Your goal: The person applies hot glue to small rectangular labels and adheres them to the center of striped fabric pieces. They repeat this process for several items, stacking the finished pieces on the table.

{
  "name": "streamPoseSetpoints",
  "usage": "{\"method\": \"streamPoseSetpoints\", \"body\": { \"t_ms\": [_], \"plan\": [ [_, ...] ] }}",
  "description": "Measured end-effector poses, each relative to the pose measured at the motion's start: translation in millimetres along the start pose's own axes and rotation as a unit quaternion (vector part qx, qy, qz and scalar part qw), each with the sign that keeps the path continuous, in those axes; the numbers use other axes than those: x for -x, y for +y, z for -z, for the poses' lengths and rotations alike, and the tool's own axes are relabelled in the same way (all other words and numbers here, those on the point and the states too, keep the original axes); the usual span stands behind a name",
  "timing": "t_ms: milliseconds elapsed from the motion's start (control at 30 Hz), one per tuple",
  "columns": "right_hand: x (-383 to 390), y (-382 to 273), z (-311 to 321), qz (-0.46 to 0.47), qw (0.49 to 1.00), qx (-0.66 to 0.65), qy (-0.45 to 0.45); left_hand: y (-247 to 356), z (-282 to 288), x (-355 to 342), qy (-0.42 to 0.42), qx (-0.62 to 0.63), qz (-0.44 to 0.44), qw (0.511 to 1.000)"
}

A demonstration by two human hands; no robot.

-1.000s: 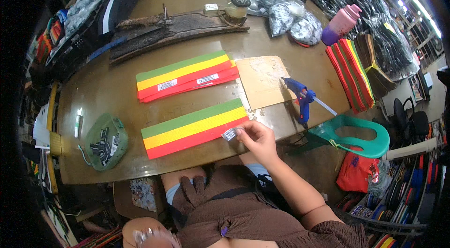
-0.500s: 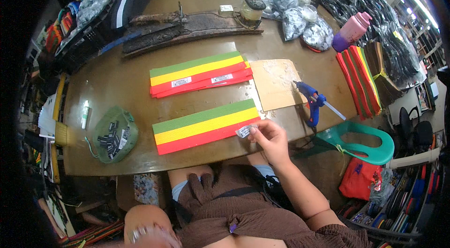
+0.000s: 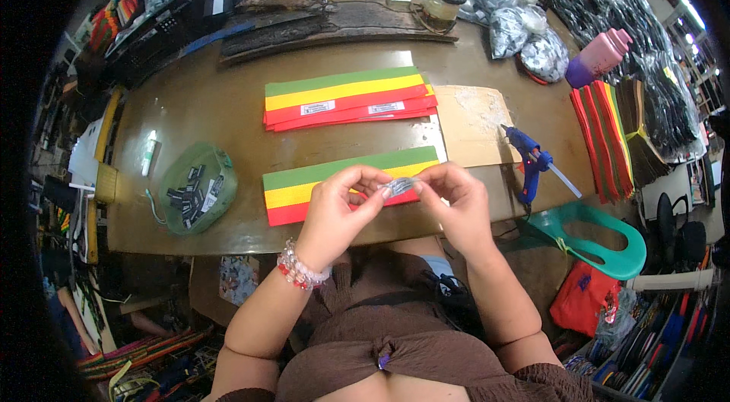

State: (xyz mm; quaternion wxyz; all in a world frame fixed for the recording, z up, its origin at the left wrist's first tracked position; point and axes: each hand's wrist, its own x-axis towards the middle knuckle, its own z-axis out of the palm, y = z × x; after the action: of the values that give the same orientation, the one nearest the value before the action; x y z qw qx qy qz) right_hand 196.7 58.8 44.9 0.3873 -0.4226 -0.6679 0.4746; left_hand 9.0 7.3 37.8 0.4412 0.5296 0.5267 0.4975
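Observation:
A small grey-white printed label (image 3: 398, 187) is stretched between my two hands. My left hand (image 3: 336, 213) pinches its left end and my right hand (image 3: 461, 208) pinches the right end. Right behind the label, flat on the table, lies a green, yellow and red striped fabric band (image 3: 304, 193), partly covered by my hands. Farther back is a stack of similar striped bands (image 3: 342, 88), with white labels on their red edges. To the right, a blue glue gun (image 3: 531, 162) with a clear glue stick rests partly on a brown cardboard sheet (image 3: 470, 132).
A green bowl (image 3: 228, 204) of small dark labels stands at left, beside a white tube (image 3: 150, 153). At right are a pink and purple bottle (image 3: 598, 58), more striped bands (image 3: 597, 136) and a green plastic stool (image 3: 627, 250). Filled plastic bags (image 3: 508, 30) lie at the back.
My left hand has come up from near my body and now grips the label together with my right hand. The view has shifted, so the table's things appear farther right and higher.

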Motion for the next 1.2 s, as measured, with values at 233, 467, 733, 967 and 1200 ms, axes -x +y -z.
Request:
{"method": "streamPoseSetpoints", "body": {
  "t_ms": [233, 467, 733, 967, 1200],
  "plan": [
    [-7, -6, 4, -0.098, 0.991, -0.079, -0.043, -4, 5, -5, 0.024, 0.043, -0.003, 0.999],
    [-3, 6, 3, -0.069, 0.992, -0.087, -0.052, -6, 2, 0, 0.021, -0.001, 0.020, 1.000],
    [60, 75, 86, -0.103, 0.949, 0.147, 0.261, -44, 20, 6, 0.100, -0.004, -0.025, 0.995],
    [148, 178, 257, -0.198, 0.538, 0.814, 0.092, -76, 23, 27, 0.163, -0.058, -0.120, 0.978],
    [230, 216, 368, -0.308, 0.532, 0.786, -0.068, -83, 27, 33, 0.170, -0.078, -0.137, 0.973]
  ]
}}
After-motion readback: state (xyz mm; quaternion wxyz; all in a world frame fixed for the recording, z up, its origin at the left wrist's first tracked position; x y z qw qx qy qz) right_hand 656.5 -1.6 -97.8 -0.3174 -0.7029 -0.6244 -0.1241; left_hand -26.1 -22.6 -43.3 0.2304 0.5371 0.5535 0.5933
